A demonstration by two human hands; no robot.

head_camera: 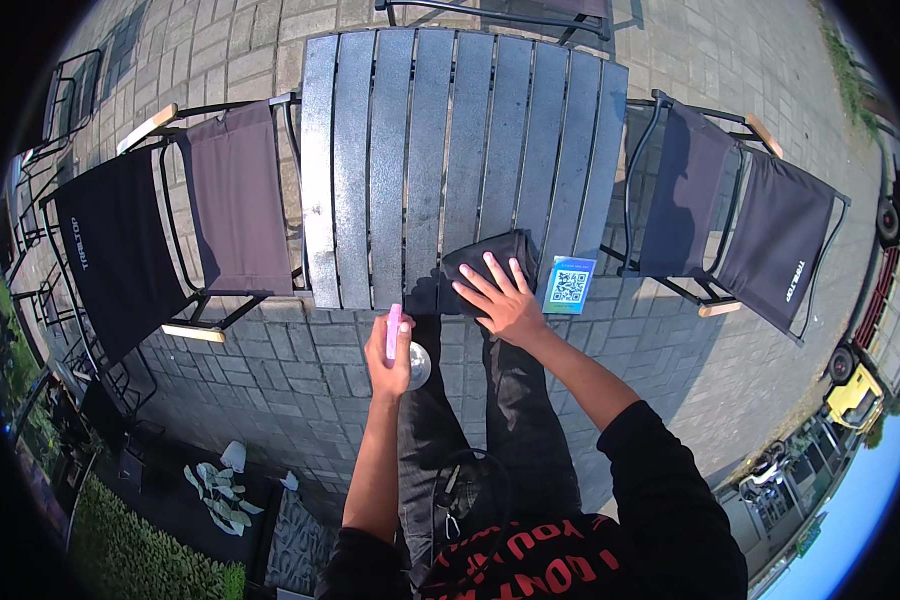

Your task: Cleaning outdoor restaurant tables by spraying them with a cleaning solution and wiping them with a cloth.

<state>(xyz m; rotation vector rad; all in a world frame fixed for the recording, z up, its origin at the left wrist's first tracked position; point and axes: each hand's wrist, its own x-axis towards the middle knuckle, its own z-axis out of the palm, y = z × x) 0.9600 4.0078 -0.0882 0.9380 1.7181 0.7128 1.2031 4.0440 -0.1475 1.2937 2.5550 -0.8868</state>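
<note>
My left hand (388, 356) is closed around a spray bottle with a pink trigger head (394, 330) and a clear round body (420, 366), held just off the near edge of the table. Flat and with fingers spread, my right hand (506, 300) presses a dark folded cloth (491, 251) onto the near edge of a dark slatted table (427, 150). Part of the cloth is hidden beneath the palm. Close to the right of that hand, a blue card with a printed code (568, 285) lies at the table's near right corner.
Dark folding camp chairs stand at the left (232, 202) and right (686, 195) of the table, with another chair (495, 11) at the far side. Brick paving (285, 390) surrounds them. A potted plant (221, 495) is at the lower left, and a yellow-cabbed truck (855, 397) is far right.
</note>
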